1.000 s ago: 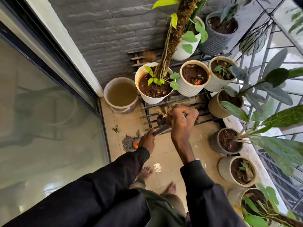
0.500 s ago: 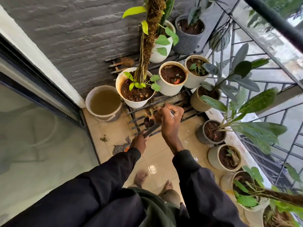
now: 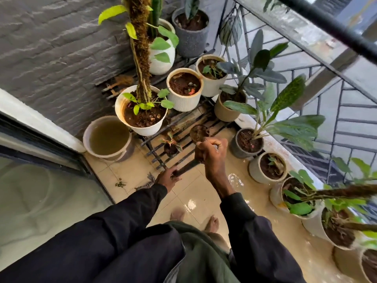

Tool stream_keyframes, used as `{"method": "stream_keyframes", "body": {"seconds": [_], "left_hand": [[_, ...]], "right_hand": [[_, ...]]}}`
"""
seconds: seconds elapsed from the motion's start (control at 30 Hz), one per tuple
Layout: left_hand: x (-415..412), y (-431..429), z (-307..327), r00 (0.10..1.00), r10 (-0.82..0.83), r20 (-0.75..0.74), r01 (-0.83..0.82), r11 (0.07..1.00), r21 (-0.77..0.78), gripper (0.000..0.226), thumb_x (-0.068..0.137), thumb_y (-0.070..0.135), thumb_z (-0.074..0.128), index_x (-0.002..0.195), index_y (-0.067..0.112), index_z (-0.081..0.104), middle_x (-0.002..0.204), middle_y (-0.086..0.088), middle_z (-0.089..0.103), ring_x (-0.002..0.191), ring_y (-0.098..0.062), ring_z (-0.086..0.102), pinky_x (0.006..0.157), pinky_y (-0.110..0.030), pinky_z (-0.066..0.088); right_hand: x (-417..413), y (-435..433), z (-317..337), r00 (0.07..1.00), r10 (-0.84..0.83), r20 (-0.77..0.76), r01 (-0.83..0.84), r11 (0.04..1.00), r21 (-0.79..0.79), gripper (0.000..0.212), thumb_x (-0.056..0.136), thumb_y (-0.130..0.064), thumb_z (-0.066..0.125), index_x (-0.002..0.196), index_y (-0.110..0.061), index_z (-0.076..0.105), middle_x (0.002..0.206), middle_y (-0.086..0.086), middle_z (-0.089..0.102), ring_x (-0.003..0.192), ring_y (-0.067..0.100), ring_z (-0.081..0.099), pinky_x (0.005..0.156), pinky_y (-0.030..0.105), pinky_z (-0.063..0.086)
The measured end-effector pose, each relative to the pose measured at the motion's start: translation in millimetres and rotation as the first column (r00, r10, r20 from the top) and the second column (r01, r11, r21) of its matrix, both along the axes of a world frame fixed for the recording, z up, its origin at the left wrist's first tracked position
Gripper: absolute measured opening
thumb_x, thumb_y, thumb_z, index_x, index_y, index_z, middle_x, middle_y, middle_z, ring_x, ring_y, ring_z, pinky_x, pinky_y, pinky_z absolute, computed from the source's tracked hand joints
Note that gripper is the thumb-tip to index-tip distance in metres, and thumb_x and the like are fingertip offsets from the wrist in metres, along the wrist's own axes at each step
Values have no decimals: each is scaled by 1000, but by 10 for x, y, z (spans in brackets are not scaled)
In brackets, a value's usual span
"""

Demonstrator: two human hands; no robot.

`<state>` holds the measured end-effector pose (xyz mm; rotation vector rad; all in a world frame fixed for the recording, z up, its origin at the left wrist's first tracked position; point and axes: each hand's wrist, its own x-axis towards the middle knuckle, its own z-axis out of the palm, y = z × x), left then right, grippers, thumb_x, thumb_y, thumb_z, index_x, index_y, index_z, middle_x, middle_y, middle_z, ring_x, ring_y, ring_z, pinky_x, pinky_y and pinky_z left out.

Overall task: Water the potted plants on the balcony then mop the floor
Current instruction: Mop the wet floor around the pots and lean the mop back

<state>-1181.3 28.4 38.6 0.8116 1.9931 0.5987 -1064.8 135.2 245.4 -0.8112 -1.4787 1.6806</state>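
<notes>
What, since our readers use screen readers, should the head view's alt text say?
A person's left hand and right hand grip a mop handle above a wet tiled floor. Potted plants crowd a metal rack; a bucket of murky water stands beside it.

Wet beige floor tiles point(image 3: 195, 198) lay open centrally; a black slatted metal rack point(image 3: 157, 155) ahead and pale round pots point(image 3: 254, 172) rightward blocked passage.

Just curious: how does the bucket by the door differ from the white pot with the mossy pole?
The bucket holds murky water; the white pot holds soil and a plant. The bucket stands on the floor tiles; the white pot sits on the rack. Both are round, pale.
</notes>
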Motion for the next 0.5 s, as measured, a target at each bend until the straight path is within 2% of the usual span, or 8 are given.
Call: {"method": "stream_keyframes", "body": {"seconds": [0.1,0.17,0.23,0.27,0.37,0.47,0.5], "left_hand": [[174,32,21,995,-103,-19,102,994,-30,29,94,20,72,119,8,63,111,-1,66,104,-19,62,84,-24,45],[305,58,59,987,-159,-2,159,987,-24,29,99,23,66,122,7,60,110,-2,65,105,-21,64,77,-26,44],[460,77,156,980,-196,22,196,980,-21,35,103,22,58,131,1,56,111,-2,58,104,-14,54,72,-23,36],[539,84,208,979,-203,14,203,979,-16,37,104,24,57,132,-1,56,111,-4,58,103,-14,52,72,-23,35],[766,119,317,965,-263,-21,263,965,15,30,102,32,59,120,8,62,110,-12,70,98,-20,61,76,-28,42],[1023,155,401,916,-388,-103,390,921,-8,27,100,40,60,111,15,65,97,-8,69,92,-26,65,79,-36,51],[1136,175,425,890,-437,-128,439,898,-8,28,99,45,60,110,19,66,93,-6,69,89,-27,66,76,-36,51]], "right_hand": [[300,-22,-19,997,-75,-17,73,995,-63,36,82,-22,59,46,-27,56,49,-13,47,43,15,37,51,27,33],[471,-34,13,987,-158,-19,154,980,-125,28,78,-17,61,52,-24,54,48,-12,45,45,15,36,52,27,33],[649,-23,141,963,-268,-41,255,947,-197,20,73,-13,63,57,-12,51,47,-11,47,45,14,39,50,23,36],[752,-9,233,946,-317,-67,297,932,-207,21,72,-11,62,54,-14,51,46,-9,46,44,14,37,48,22,35],[1103,35,568,893,-421,-158,385,897,-216,32,67,-12,60,40,-23,49,40,-4,38,41,11,31,48,22,30],[1518,29,792,825,-518,-226,455,846,-279,32,64,-10,58,37,-21,46,36,-3,31,33,10,25,45,17,26],[1695,18,837,801,-549,-240,475,825,-305,33,65,-10,57,37,-21,45,36,-3,29,32,10,24,43,16,24]]}}
